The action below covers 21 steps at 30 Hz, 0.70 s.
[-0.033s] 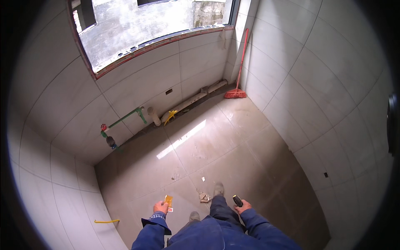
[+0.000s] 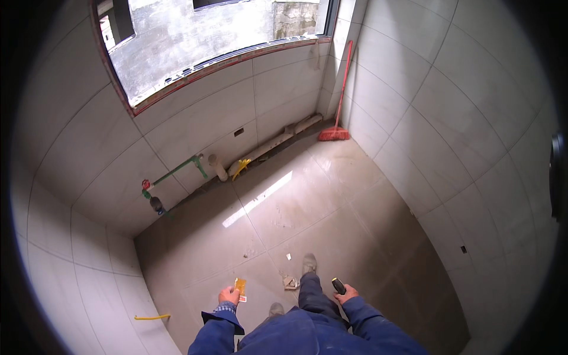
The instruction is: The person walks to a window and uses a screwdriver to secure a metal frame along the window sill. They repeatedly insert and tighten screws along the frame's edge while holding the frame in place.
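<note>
My left hand (image 2: 228, 294) is closed on a flat yellow piece with a jagged edge (image 2: 240, 285), with a small red-and-white patch at its bottom. My right hand (image 2: 347, 294) grips a black-and-yellow handle (image 2: 338, 286); whatever is at the tool's other end is hidden. A crumpled tan scrap (image 2: 290, 283) lies on the tiled floor (image 2: 361, 236) between my hands, beside my grey shoe (image 2: 309, 264). A small white bit (image 2: 289, 257) lies a little beyond it.
A red broom (image 2: 334, 134) leans in the far right corner. Along the window wall (image 2: 201, 100) run green pipes with a red valve (image 2: 146, 184), a standing pipe stub (image 2: 219, 168), a long pale pipe (image 2: 266, 148) and a yellow item (image 2: 240, 167). A yellow tube (image 2: 151, 316) sticks from the left wall.
</note>
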Available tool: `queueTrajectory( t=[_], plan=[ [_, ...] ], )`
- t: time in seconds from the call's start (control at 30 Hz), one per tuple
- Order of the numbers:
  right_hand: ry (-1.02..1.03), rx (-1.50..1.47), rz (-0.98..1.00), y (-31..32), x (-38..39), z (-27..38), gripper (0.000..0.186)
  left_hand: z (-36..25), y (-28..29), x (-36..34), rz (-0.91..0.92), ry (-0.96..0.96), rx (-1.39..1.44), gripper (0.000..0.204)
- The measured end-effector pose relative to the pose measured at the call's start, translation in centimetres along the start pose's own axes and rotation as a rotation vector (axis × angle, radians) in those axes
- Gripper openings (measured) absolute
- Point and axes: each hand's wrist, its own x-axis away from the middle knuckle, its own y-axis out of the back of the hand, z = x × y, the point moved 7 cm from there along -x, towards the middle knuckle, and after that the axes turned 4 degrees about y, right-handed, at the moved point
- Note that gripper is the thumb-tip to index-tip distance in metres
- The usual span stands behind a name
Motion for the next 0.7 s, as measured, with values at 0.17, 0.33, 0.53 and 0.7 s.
queueTrajectory(
  t=[0.17,0.33,0.53,0.7],
  plan=[
    [-0.047,0.104,0.057,0.8,-8.9,-0.7,0.052,-2.2,-1.2,-2.9,0.035,0.187,0.052,0.038],
    [0.029,0.086,0.135,2.8,-19.0,3.4,0.052,-2.3,-1.9,-2.2,0.046,0.423,0.091,0.031],
    [0.152,0.101,0.166,6.8,-30.9,14.7,0.048,-10.7,-1.5,-8.5,-0.055,0.393,0.331,0.030],
    [0.227,0.006,0.138,8.1,-35.8,20.0,0.046,-23.0,-0.3,-13.2,-0.064,0.242,0.026,0.036]
  ],
)
